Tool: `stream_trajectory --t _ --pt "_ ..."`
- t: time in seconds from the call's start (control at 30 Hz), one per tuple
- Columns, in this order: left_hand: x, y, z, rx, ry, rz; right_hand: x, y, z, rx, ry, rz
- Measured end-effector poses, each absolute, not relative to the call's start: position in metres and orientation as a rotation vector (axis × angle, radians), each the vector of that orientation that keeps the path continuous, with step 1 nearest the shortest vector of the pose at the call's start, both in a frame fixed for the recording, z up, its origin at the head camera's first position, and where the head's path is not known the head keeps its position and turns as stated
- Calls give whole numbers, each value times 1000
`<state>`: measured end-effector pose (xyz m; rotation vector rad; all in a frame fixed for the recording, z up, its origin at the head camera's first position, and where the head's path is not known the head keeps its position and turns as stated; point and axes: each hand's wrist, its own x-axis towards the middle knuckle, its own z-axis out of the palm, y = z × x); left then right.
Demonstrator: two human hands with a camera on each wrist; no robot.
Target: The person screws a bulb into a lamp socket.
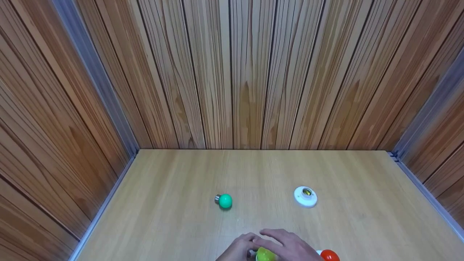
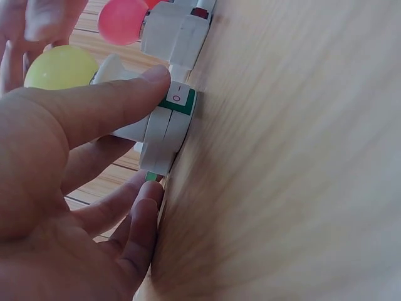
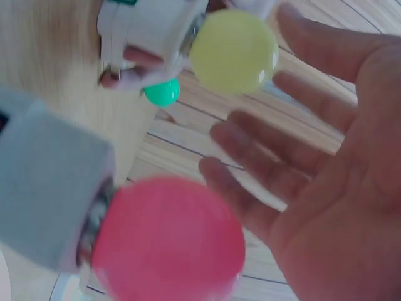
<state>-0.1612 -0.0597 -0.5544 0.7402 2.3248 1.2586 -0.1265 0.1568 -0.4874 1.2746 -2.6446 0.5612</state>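
Yellow bulb (image 2: 59, 68) sits in a white socket (image 2: 156, 141) w/ a rocker switch (image 2: 177, 94), bottom ctr of the head cam, on or just above the table (image 1: 163, 221) (can't tell which tbh). L hand (image 2: 37, 175) has the socket gripped, thumb across it next to the switch. R hand (image 3: 351, 163) holds nada: fingers spread & extended, tips close to the bulb, can't tell if any touch. Red bulb (image 3: 172, 238) in a 2nd socket (image 3: 56, 182) is nearby, R side. Further back: green bulb (image 1: 225, 201) on its side, plus a round white lampholder (image 1: 305, 203).
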Motion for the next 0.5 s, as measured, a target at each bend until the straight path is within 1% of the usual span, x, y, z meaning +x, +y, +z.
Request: stream_trajectory --t 0.13,0.23,0.37,0.5 --pt "-162 -61 -555 751 2325 1251 -132 161 -493 1446 -2447 604" --pt "-163 -60 -555 750 2316 1264 -135 160 -497 1511 -2357 623" --pt "-162 -59 -556 806 2374 1252 -136 159 -502 1492 -2306 584" --pt "-160 -58 -555 761 2369 1263 -134 157 -503 1451 -2329 545"
